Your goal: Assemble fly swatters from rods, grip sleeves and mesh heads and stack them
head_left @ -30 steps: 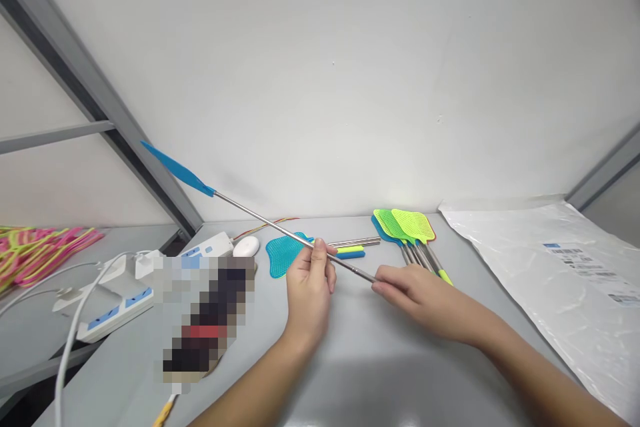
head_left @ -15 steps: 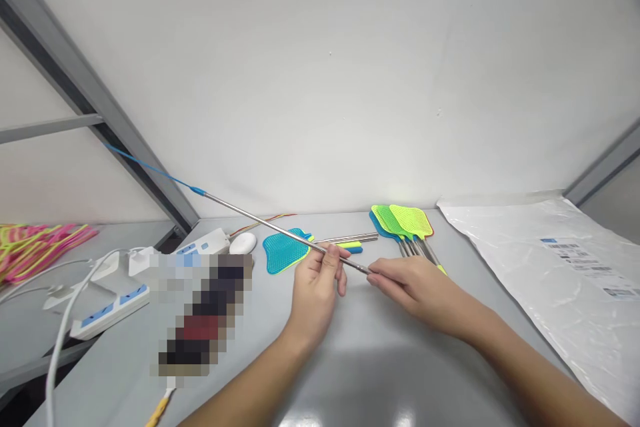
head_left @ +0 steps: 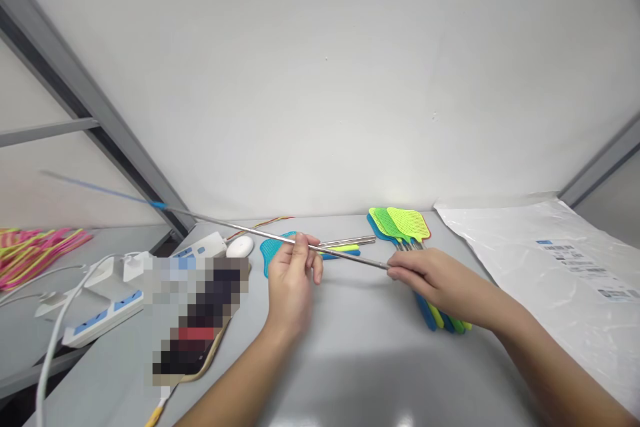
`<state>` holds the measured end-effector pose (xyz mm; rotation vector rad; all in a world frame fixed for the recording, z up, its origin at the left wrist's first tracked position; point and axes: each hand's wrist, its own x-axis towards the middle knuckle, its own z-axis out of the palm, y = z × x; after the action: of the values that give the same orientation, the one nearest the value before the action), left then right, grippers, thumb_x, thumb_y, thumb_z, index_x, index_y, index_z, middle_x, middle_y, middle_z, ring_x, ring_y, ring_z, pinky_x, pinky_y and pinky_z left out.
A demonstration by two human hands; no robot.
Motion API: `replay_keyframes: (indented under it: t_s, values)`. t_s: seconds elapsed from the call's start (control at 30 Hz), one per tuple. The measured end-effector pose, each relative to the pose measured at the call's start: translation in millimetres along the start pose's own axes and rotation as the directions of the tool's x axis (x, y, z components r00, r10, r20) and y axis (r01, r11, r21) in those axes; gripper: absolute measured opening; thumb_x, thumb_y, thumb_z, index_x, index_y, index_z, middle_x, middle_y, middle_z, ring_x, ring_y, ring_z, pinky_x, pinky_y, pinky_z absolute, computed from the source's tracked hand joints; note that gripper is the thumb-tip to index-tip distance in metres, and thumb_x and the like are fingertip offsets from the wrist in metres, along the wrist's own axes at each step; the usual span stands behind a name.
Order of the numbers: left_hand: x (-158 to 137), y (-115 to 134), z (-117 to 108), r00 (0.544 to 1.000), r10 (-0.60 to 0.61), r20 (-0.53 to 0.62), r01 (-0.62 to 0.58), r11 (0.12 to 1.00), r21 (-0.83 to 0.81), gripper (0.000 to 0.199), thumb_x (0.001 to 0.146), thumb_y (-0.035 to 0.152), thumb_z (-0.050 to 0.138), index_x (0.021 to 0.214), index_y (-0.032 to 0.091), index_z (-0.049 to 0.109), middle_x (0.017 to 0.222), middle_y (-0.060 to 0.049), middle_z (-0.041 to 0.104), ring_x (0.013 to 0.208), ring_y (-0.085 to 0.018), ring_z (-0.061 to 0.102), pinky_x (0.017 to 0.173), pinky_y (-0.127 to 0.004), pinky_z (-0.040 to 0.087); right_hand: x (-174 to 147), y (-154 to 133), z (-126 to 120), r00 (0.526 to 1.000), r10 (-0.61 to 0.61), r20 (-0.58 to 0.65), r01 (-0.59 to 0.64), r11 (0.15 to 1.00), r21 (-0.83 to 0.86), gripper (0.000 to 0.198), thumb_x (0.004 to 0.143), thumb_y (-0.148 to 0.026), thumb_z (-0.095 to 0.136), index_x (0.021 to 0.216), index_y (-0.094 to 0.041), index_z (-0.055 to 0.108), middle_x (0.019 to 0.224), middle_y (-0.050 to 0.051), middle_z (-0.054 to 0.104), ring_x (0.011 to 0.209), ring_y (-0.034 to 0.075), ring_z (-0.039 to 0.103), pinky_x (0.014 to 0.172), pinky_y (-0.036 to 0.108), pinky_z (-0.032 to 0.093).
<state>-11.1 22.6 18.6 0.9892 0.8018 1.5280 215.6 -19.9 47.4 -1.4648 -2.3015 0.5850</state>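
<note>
A long, thin metal rod slants across the view above the table, with a slim blue piece at its far left end. It looks like an extended fly swatter with its blue head seen edge-on. Midway along the rod, my left hand has it between thumb and fingers. My right hand pinches the near end, whose tip is hidden in the fingers. Behind my left hand lies a blue fly swatter beside blue and yellow handles. Several green, yellow and blue fly swatters are stacked under my right hand.
Power strips with white cables and a phone-like, blurred-out object occupy the left side. A white round case sits behind it. Pink and yellow strands lie far left. A white plastic mailer bag covers the right.
The rod has swung flatter, its blue end moving left and down. My right hand has shifted right and my left hand left, still on the rod.
</note>
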Motion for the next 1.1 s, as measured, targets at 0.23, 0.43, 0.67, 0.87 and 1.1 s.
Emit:
replay_keyframes:
  t_s: [0.23, 0.43, 0.67, 0.87, 1.1]
  values:
    - [-22.4, -17.3, 8.3, 0.959, -0.125, 0.255, 0.072, 0.976, 0.206, 0.022, 0.090, 0.038, 0.055, 0.092, 0.018, 0.062, 0.058, 0.005, 0.047, 0.047, -0.006, 0.044, 0.054, -0.023, 0.033, 2.3, 1.5, 18.0, 0.986, -0.041, -0.159, 0.028, 0.996, -0.083, 0.022, 0.098, -0.035, 0.038, 0.097, -0.024, 0.057, 0.090, 0.002, 0.064, 0.077, 0.016, 0.058, 0.066, 0.029, 0.039]
    - [-21.2, -16.3, 5.5, 0.946, -0.093, 0.309, 0.008, 0.964, 0.266, 0.026, 0.093, 0.039, 0.050, 0.092, 0.017, 0.064, 0.061, 0.004, 0.052, 0.052, -0.009, 0.054, 0.064, -0.027, 0.041, 8.2, 6.2, 19.2, 0.983, -0.123, -0.132, 0.107, 0.987, -0.124, 0.023, 0.099, -0.032, 0.036, 0.093, -0.023, 0.056, 0.084, 0.000, 0.063, 0.077, 0.016, 0.057, 0.067, 0.028, 0.038]
    - [-8.8, -4.0, -1.0, 0.979, 0.012, 0.204, -0.057, 0.974, 0.219, 0.025, 0.091, 0.038, 0.053, 0.087, 0.016, 0.065, 0.061, 0.002, 0.050, 0.060, -0.012, 0.056, 0.067, -0.028, 0.043, 7.9, 20.6, 2.2, 0.988, -0.059, -0.145, 0.041, 0.991, -0.127, 0.026, 0.099, -0.035, 0.036, 0.088, -0.024, 0.056, 0.081, -0.001, 0.062, 0.072, 0.015, 0.055, 0.064, 0.027, 0.037]
    - [-6.4, -3.6, -0.8, 0.979, 0.055, 0.195, -0.092, 0.978, 0.186, 0.022, 0.091, 0.037, 0.054, 0.088, 0.017, 0.064, 0.067, 0.002, 0.052, 0.056, -0.010, 0.055, 0.065, -0.028, 0.043, 4.1, 18.0, -3.6, 0.991, 0.012, -0.131, -0.022, 0.997, -0.077, 0.023, 0.098, -0.036, 0.039, 0.090, -0.025, 0.057, 0.082, -0.002, 0.063, 0.071, 0.015, 0.056, 0.063, 0.027, 0.038]
    - [-3.7, -9.9, -6.0, 0.968, -0.004, 0.250, -0.046, 0.980, 0.195, 0.020, 0.093, 0.037, 0.050, 0.097, 0.021, 0.062, 0.067, 0.004, 0.050, 0.055, -0.009, 0.052, 0.069, -0.029, 0.042, 2.7, 23.7, -3.9, 0.981, 0.042, -0.191, -0.057, 0.996, -0.073, 0.023, 0.096, -0.037, 0.042, 0.088, -0.024, 0.060, 0.081, 0.000, 0.065, 0.071, 0.015, 0.057, 0.061, 0.027, 0.039]
